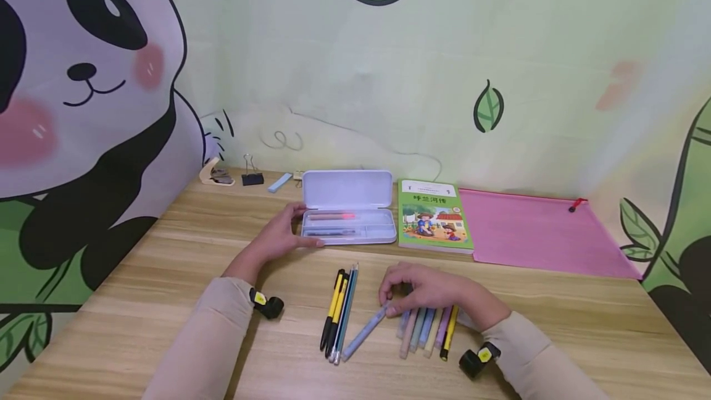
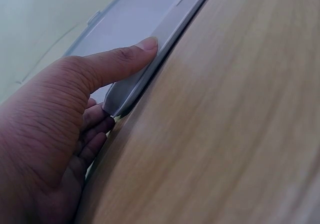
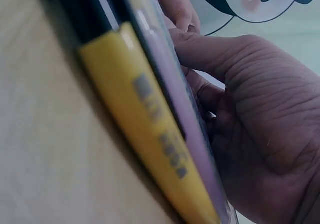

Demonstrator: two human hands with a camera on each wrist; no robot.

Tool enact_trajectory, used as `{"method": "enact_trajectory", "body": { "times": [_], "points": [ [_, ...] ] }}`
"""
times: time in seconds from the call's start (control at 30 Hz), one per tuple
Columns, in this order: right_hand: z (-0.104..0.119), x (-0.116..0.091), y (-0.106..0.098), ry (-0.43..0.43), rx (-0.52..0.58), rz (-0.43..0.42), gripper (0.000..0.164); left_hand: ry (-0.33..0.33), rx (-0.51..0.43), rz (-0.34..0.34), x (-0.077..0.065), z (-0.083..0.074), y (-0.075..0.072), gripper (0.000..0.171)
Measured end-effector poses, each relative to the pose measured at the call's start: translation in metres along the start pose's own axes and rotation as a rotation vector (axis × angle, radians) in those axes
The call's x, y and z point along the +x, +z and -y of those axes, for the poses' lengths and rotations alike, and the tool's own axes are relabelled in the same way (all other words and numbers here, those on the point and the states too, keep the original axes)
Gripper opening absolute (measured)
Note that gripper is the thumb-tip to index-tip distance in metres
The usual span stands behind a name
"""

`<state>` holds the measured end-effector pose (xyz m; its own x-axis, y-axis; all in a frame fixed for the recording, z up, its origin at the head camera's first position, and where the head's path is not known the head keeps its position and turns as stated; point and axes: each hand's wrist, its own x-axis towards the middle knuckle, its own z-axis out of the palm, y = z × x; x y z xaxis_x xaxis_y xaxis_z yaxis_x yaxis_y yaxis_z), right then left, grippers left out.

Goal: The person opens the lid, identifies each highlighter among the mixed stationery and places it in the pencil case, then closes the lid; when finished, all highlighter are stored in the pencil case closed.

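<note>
My left hand [image 1: 278, 234] holds the left end of an open pale pencil case [image 1: 347, 190]. In the left wrist view its thumb [image 2: 122, 63] lies along the case's front edge, the other fingers round the corner. A pinkish pen [image 1: 330, 216] lies in the case's back compartment and a bluish one [image 1: 330, 232] in the front. My right hand [image 1: 424, 287] pinches the upper end of a blue-grey marker [image 1: 363, 334], slanted over the table. Beneath that hand lies a row of pastel markers [image 1: 415, 331] with a yellow-and-black pen [image 1: 449, 333] at its right side, large in the right wrist view.
Between the hands lie yellow-and-black pens [image 1: 333, 310] and dark pencils [image 1: 345, 313]. A green book [image 1: 435, 215] and a pink sheet [image 1: 544, 233] are right of the case. Along the back left stand a stapler-like item [image 1: 215, 175], a black binder clip [image 1: 252, 178] and a blue stick [image 1: 280, 183].
</note>
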<state>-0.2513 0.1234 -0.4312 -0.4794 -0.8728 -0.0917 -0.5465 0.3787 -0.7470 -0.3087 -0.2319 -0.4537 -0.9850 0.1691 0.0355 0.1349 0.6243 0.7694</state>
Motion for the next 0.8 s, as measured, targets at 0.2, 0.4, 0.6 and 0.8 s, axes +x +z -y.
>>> {"method": "enact_trajectory", "body": {
  "times": [0.2, 0.4, 0.6, 0.8],
  "points": [
    [-0.004, -0.002, -0.001, -0.004, 0.065, -0.014, 0.011, 0.014, -0.017, -0.003, 0.000, 0.000, 0.001, 0.110],
    [-0.004, -0.004, -0.004, 0.077, 0.244, -0.068, 0.013, 0.009, -0.016, -0.002, 0.000, 0.000, 0.001, 0.112],
    [-0.006, -0.005, -0.005, 0.108, 0.345, -0.138, 0.018, 0.008, -0.011, -0.002, -0.001, -0.001, 0.000, 0.110],
    [-0.011, -0.006, -0.006, 0.142, 0.404, -0.238, 0.023, 0.009, -0.002, 0.000, -0.001, -0.001, 0.000, 0.111]
  ]
}}
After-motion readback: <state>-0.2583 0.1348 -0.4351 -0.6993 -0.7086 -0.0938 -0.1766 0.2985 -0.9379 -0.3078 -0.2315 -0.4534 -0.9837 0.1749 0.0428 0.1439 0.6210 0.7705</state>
